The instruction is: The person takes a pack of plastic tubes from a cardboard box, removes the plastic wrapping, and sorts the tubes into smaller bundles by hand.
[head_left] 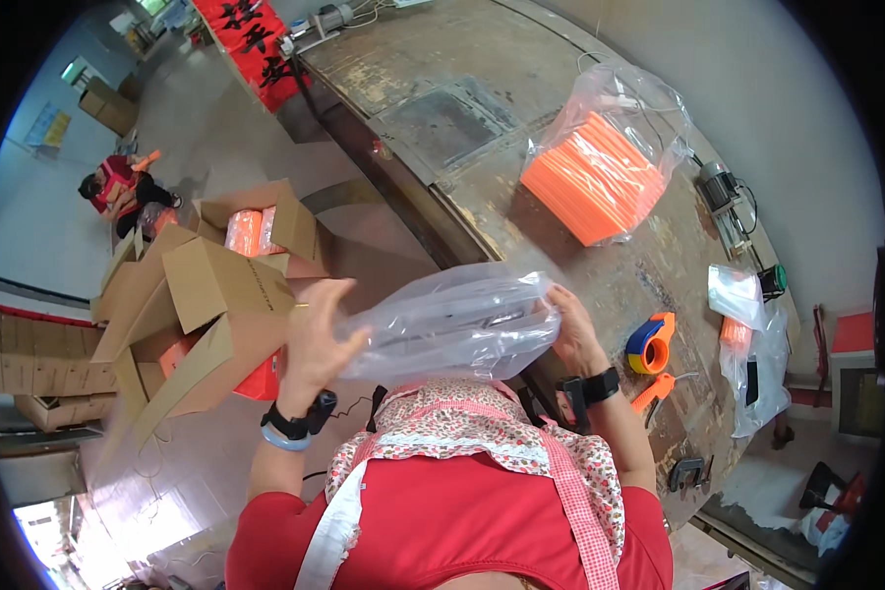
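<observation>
Clear plastic bag [452,324] stretches between my hands, just in front of my apron [462,413], by the edge of the workbench [393,59]. I see no orange pieces inside it, so I judge this bag unfilled. To my left the front carton [216,280] stands with its flaps up and something orange within; the rear carton [295,226] is unsealed too. On the bench, an orange stack of ridged pieces [595,187] already sits inside loose clear film, its bagging partly done at least; whether that film is closed I cannot tell. Orange bundles [246,233] in the rear carton look wrapped, so some packing seems finished. A tape dispenser [651,344] lies on the bench, out of my hands. My right hand [572,329] pinches the bag's right end. My left hand [320,334] has its fingers spread beside the other end; whether they touch the film is unclear.
</observation>
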